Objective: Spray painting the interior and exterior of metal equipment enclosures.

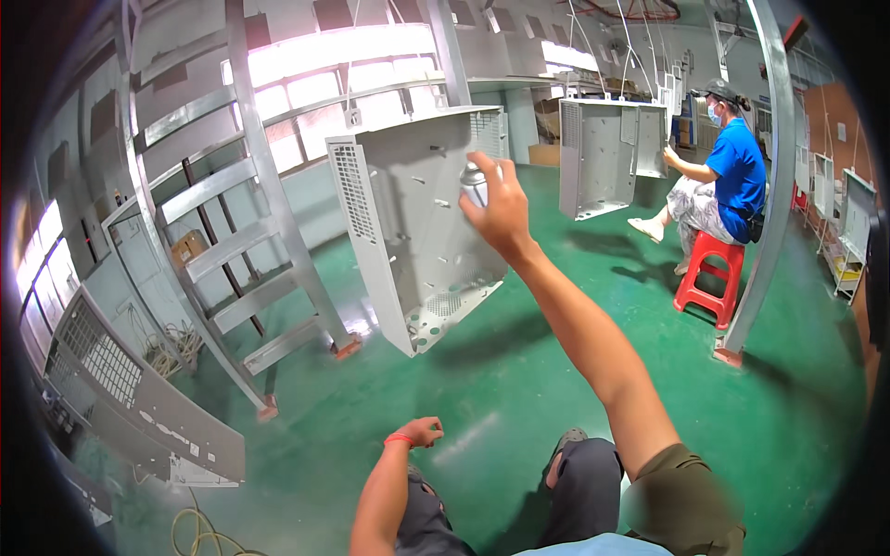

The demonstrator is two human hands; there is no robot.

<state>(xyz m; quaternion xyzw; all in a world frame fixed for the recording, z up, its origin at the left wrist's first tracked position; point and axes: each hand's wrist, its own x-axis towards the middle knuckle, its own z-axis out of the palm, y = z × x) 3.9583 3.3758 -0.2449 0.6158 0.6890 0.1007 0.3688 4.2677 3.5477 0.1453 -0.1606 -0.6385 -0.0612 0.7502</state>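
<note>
A grey-white sheet-metal cabinet shell (399,213) hangs in front of me from a thin line, its open side turned toward me. Vent grilles, round holes and small studs show on it. My right hand (501,206), raised at the shell's right side, is wrapped round a small spray can (476,185) with a white body and a grey domed top. The can overlaps the shell's inner face in the view; whether they touch I cannot tell. Low over my knees, my left hand (423,432) has its fingers curled in, with nothing visible in them and a red band at its wrist.
Metal frame posts (278,222) rise at the left, and another post (774,185) at the right. A grey perforated panel (130,389) leans at lower left. Another shell (598,157) hangs farther back, beside a person (737,171) in blue seated on a red stool (712,278).
</note>
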